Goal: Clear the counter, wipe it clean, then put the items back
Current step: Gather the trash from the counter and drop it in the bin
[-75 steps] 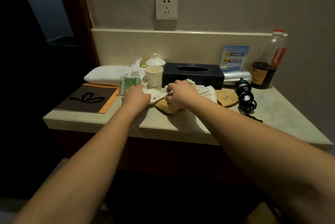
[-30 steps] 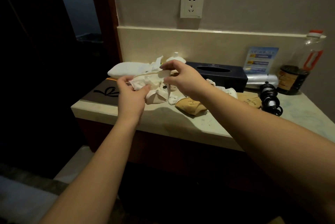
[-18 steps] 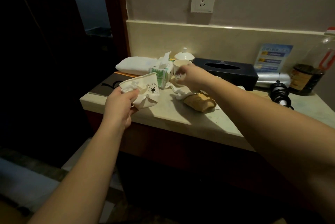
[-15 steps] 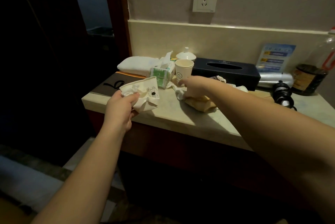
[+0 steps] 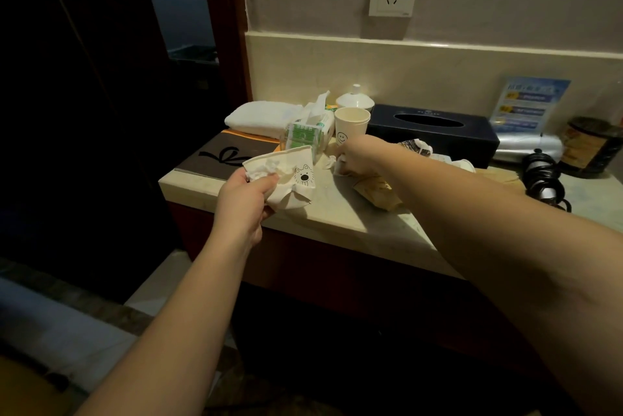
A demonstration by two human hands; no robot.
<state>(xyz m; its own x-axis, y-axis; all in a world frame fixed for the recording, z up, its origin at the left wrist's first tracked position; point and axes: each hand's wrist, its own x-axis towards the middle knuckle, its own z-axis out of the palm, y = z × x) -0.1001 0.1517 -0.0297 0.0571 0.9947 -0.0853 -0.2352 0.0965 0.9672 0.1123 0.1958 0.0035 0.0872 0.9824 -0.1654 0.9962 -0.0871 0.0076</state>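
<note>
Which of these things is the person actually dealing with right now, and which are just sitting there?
In hand now:
- crushed paper cup stuffed with tissue, gripped by the left hand
- crumpled tissue on the counter, under the right hand

Just sitting there:
- smiley cup
- tissue pack
- black tissue box
- folded towel
- coiled cable

Left hand raised, fingers curled; right hand reaching forward, gripping

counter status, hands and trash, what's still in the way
Left hand grips crumpled paper cup stuffed with tissue. Right hand grabs wadded tissue on counter. Brown wrapper, smiley cup still there.
</note>
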